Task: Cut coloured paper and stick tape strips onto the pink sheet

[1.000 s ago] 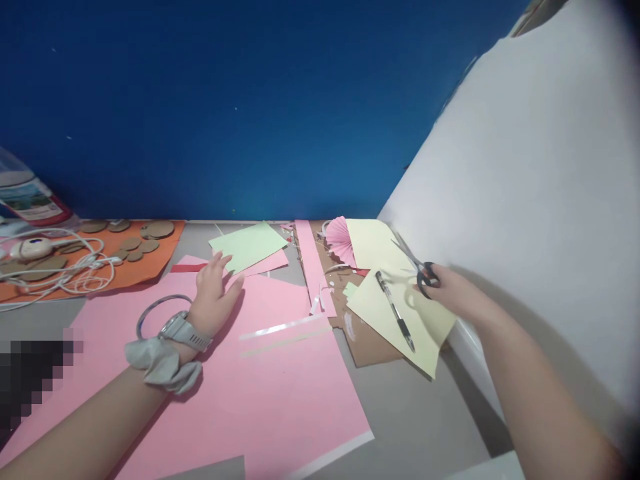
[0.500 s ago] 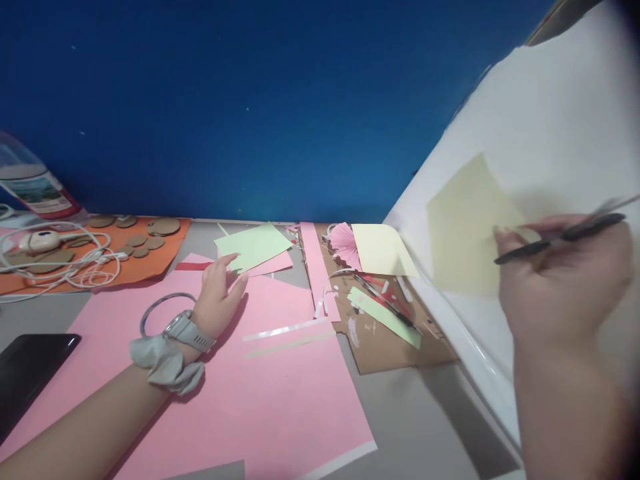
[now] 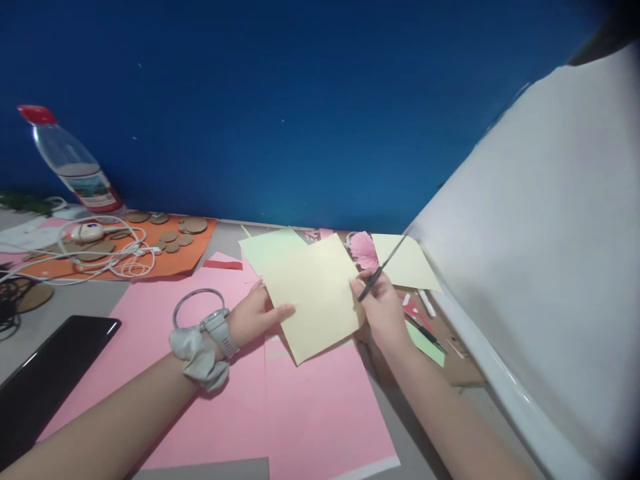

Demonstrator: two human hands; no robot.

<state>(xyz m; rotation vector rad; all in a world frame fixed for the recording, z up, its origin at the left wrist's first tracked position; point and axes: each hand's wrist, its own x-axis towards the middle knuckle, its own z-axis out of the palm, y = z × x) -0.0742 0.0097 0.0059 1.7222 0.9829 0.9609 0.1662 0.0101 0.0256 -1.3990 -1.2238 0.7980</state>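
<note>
A pale yellow sheet of paper [image 3: 315,293] is held between my two hands, above the pink and green papers. My left hand [image 3: 257,312] pinches its left edge, thumb on top and fingers mostly hidden behind. My right hand [image 3: 383,310] is closed at the sheet's right edge. It also holds dark-handled scissors [image 3: 373,283], seen edge-on, their thin blades pointing up and away to the right. Beneath the sheet lie a light green paper [image 3: 267,243] and a large pink sheet [image 3: 215,400].
On the left are a black phone [image 3: 60,373], white wired earphones [image 3: 135,257], cardboard discs [image 3: 193,225] on an orange sheet [image 3: 197,247], and a bottle [image 3: 83,167]. To the right, a pink paper fan [image 3: 364,250] and another yellow paper [image 3: 407,257] lie by a white panel [image 3: 540,200].
My right hand has brought the yellow paper and scissors leftward from the white panel to the middle. My left hand has taken hold of the paper's left edge. The view has shifted.
</note>
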